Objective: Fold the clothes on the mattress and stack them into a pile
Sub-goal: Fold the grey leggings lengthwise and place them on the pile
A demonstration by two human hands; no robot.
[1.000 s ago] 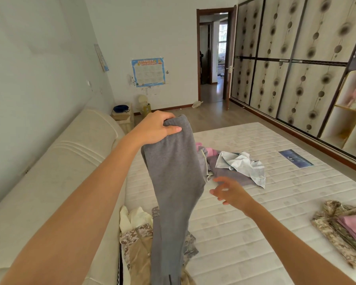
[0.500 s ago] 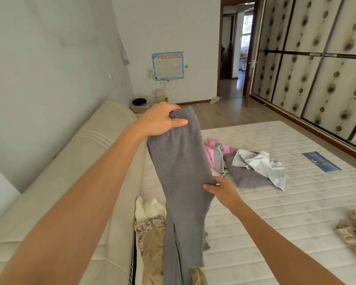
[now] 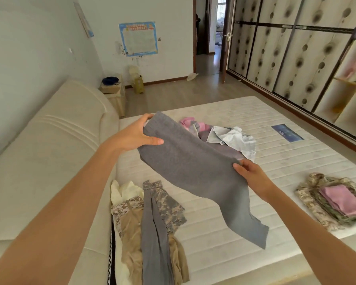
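Above the mattress [image 3: 255, 233], both hands' grip, left hand [image 3: 132, 136] and right hand [image 3: 253, 177], pinches grey trousers [image 3: 193, 171], hiding unfolded clothes [image 3: 230, 138].

home bedroom | mattress [image 3: 275, 171] | sliding wardrobe [image 3: 296, 48] | padded headboard [image 3: 49, 140]

both bare arms reach forward over the mattress [image 3: 224, 233]. the left hand [image 3: 135, 136] pinches the far upper edge of the grey garment [image 3: 193, 171], thumb on top; the right hand [image 3: 250, 174] grips its nearer right edge, fingers curled.
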